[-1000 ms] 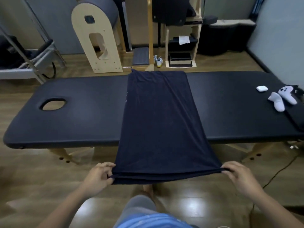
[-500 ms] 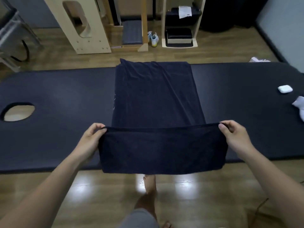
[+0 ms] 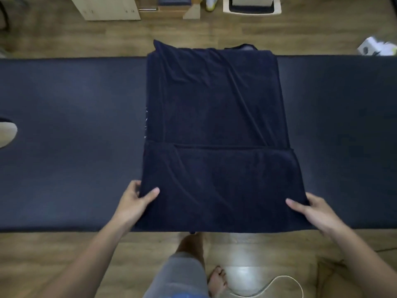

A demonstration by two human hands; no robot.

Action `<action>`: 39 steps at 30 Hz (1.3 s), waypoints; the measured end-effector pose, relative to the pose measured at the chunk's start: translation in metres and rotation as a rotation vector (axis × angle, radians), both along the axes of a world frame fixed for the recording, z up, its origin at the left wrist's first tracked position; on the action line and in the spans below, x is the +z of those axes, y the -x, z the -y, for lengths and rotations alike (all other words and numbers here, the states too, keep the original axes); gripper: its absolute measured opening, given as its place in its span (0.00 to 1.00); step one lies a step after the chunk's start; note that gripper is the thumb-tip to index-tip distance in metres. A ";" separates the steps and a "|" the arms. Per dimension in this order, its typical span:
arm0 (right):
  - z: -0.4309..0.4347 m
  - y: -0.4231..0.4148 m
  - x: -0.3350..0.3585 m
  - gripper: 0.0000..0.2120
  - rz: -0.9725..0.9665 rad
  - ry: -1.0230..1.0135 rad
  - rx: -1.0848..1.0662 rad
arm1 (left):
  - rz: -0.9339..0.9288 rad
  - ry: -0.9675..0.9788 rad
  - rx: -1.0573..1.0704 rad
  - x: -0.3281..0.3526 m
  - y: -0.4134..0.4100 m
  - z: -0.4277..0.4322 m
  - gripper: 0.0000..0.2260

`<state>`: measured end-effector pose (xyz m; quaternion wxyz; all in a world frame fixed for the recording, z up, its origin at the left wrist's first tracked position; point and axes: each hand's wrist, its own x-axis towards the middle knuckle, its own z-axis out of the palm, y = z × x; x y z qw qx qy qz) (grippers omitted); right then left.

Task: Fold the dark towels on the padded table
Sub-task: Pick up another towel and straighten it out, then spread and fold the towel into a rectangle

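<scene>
Gripping the dark towel point(image 3: 214, 130) at its near fold, the left hand point(image 3: 134, 203) at 7 o'clock and right hand point(image 3: 315, 211) at 5 o'clock should carry both corners evenly toward 12 o'clock across the padded table point(image 3: 71, 125), keeping the 2 edges square.

Face hole point(image 3: 7, 134) cut by left edge

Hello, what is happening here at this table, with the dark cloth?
A person is folding a dark towel on the padded table. The left hand and the right hand each grip a side of the towel near the table's near edge. The near part is already folded over onto the rest, its edge lying across the middle. The far end reaches just past the table's far edge.
</scene>
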<state>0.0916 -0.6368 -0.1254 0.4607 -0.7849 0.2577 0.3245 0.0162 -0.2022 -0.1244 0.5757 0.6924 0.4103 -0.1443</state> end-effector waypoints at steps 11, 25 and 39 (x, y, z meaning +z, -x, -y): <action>0.007 0.080 -0.035 0.15 0.247 0.298 0.188 | 0.030 -0.166 -0.011 -0.025 0.098 0.012 0.08; -0.009 0.053 -0.018 0.12 0.180 0.294 0.149 | -0.017 -0.259 0.016 -0.020 0.088 0.018 0.10; -0.120 -0.100 -0.032 0.24 0.770 0.533 0.652 | 0.397 -0.926 -0.856 -0.036 -0.093 0.047 0.24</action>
